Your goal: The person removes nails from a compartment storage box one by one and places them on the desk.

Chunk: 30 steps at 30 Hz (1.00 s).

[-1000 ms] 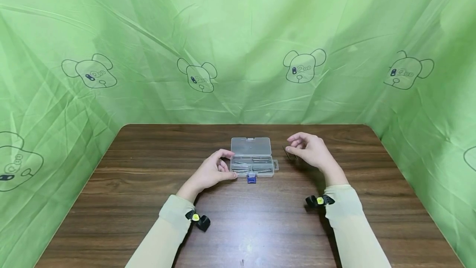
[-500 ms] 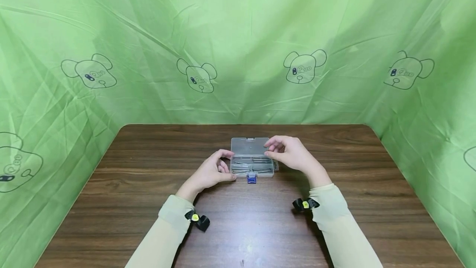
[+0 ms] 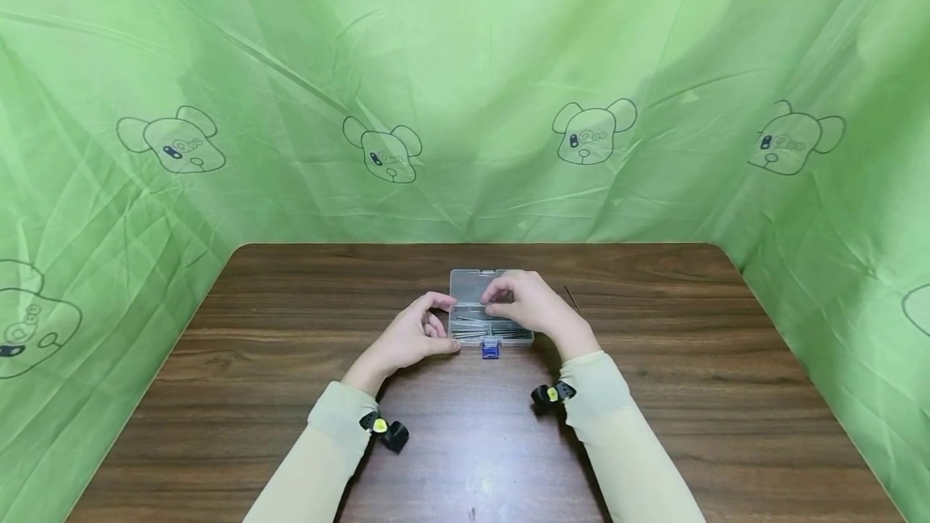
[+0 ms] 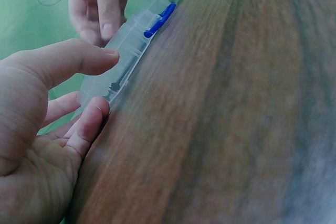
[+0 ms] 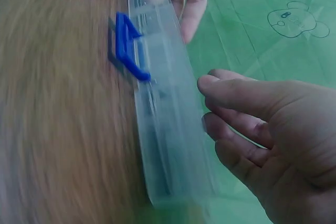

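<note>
A clear plastic compartment box (image 3: 471, 287) with its lid tipped back and a blue latch (image 3: 491, 350) stands on the table. Thin metal nails (image 3: 471, 334) lie in its compartments; one dark head shows in the left wrist view. My left hand (image 3: 414, 331) steadies the box's left end, thumb at the front corner and fingers at the back. Above the box's far compartments, my right hand (image 3: 532, 302) pinches thumb and fingers together. The nail it lifted from the table is too thin to make out between the fingertips. Fingers hide the box's far right part.
One loose dark nail (image 3: 572, 299) lies on the wooden table (image 3: 690, 329), just right of my right hand. Green cloth (image 3: 465, 87) with printed bear heads hangs behind the table and on both sides. Black wrist cameras (image 3: 552, 396) sit on both sleeves.
My right hand has moved left from the loose nails to above the box, taking one nail and leaving another on the table. The left hand and box stay in place.
</note>
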Motion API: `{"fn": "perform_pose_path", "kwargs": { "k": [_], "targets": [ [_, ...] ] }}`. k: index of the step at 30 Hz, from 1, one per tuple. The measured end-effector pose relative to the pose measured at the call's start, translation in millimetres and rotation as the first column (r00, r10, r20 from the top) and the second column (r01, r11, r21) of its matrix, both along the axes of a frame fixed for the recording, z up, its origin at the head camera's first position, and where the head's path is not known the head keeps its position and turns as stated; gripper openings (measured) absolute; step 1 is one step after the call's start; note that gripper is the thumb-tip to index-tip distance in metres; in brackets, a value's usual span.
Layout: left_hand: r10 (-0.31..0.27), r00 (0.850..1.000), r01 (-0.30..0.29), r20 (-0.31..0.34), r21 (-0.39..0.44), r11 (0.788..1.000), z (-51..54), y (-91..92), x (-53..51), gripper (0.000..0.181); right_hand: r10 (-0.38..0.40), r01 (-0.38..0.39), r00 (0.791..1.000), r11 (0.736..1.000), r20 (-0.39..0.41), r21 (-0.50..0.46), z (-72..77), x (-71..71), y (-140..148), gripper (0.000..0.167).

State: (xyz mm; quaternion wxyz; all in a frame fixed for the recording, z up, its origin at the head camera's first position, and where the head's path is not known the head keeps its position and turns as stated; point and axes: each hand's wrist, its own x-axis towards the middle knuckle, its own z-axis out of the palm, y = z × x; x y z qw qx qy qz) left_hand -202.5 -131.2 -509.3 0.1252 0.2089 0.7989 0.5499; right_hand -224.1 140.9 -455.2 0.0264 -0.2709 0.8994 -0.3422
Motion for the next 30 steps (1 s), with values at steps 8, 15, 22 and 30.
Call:
{"fn": "perform_pose_path", "kwargs": {
  "k": [8,15,22,30],
  "targets": [
    [-0.013,1.000,0.013,0.000,0.000,1.000,3.0,0.1,1.7,0.070,0.008,-0.008,1.000,1.000,-0.011,-0.011,-11.5,-3.1,-14.9,0.006],
    [-0.010,1.000,0.010,-0.004,-0.009,1.000,2.5,-0.5,2.0,0.070,-0.020,0.020,1.000,1.000,-0.007,0.005,-18.3,-3.1,-17.7,0.007],
    [-0.007,1.000,0.007,-0.013,-0.012,1.000,0.7,-0.3,1.9,0.070,-0.014,0.018,0.999,0.997,-0.048,0.074,-23.0,-4.3,-11.9,0.009],
    [-0.009,1.000,0.009,-0.015,-0.005,1.000,1.9,-0.1,1.3,0.070,0.017,-0.014,0.999,0.997,-0.036,0.071,-22.3,-6.9,-10.6,0.007]
  ]
}}
